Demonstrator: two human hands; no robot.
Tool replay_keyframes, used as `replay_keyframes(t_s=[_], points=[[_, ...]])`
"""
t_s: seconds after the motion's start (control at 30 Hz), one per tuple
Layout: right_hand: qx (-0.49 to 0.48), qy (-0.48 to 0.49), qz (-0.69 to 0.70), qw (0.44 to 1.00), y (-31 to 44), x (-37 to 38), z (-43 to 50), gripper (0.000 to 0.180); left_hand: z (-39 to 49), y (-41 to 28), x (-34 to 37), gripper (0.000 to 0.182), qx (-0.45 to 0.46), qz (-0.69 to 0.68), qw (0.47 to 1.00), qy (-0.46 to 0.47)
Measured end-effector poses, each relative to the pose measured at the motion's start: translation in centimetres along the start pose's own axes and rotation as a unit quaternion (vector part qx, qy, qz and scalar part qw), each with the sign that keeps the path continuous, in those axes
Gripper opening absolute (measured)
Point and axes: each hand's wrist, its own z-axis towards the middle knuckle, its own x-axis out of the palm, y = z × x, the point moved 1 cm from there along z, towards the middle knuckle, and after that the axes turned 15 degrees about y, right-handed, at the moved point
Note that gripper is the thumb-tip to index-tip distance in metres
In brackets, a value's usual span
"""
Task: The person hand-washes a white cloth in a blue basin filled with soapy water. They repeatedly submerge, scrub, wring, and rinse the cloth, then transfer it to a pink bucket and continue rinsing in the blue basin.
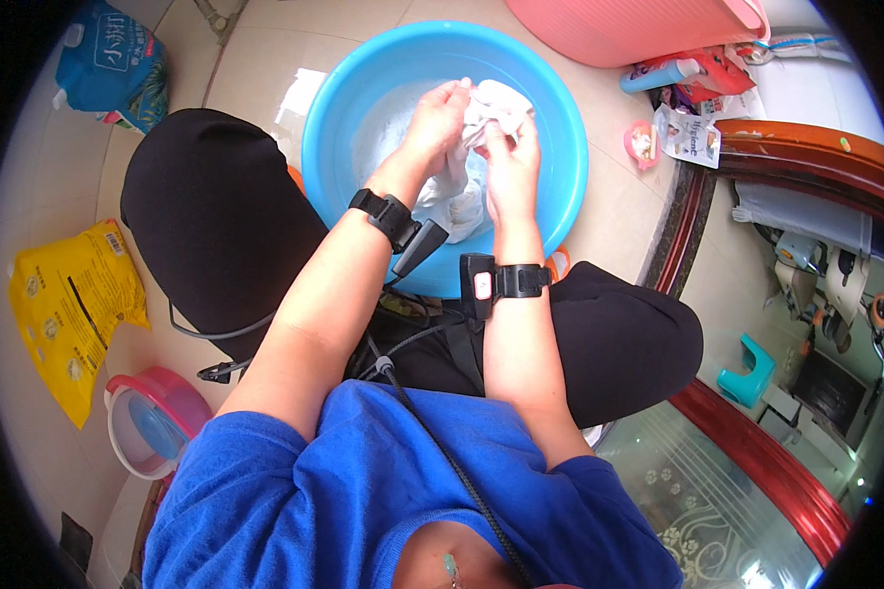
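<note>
Both hands grip a wet white cloth above a round blue plastic basin. My left hand pinches its left side, thumb and fingers pressed together near the top. On the right side, my right hand has the bunched fabric between thumb and fingers. Part of the white fabric hangs or lies lower in the basin, between my wrists; whether it is one piece with the held part I cannot tell. Cloudy, sudsy water covers the basin's bottom. A black strap with a device sits on each wrist.
A pink tub stands beyond the basin at right, near a blue bottle and a small pink dish. A blue bag and a yellow bag are at left. A red wooden door frame runs along the right.
</note>
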Motion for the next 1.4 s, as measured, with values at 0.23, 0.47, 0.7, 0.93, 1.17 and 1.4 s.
replay_keyframes(t_s=[0.23, 0.47, 0.7, 0.93, 1.17, 1.4], points=[[-0.006, -0.073, 0.09, 0.993, 2.3, -1.1, 0.1, 0.014, 0.3, -1.8, -0.4, 0.035, 0.095, -0.029, 0.995, -0.011], [-0.01, 0.023, 0.198, 0.98, 4.6, -1.6, 0.3, 0.044, -1.1, -2.0, 2.2, 0.023, 0.091, 0.215, 0.963, 0.137], [-0.016, -0.126, 0.086, 0.988, -2.2, -6.3, 2.2, 0.035, 0.9, 1.4, -1.5, 0.016, 0.109, 0.083, 0.99, -0.037], [0.192, -0.122, -0.185, 0.956, -18.3, -9.3, -0.8, 0.036, -3.6, 9.4, -5.2, 0.044, -0.151, 0.547, 0.818, -0.096], [0.434, 0.032, -0.059, 0.898, -18.3, -7.2, -3.1, 0.028, -5.3, 10.0, -5.7, 0.045, -0.195, 0.78, 0.594, 0.031], [0.311, -0.201, -0.302, 0.878, -18.6, -8.1, -3.3, 0.056, -3.4, 7.6, -7.7, 0.03, -0.181, 0.842, 0.508, -0.027]])
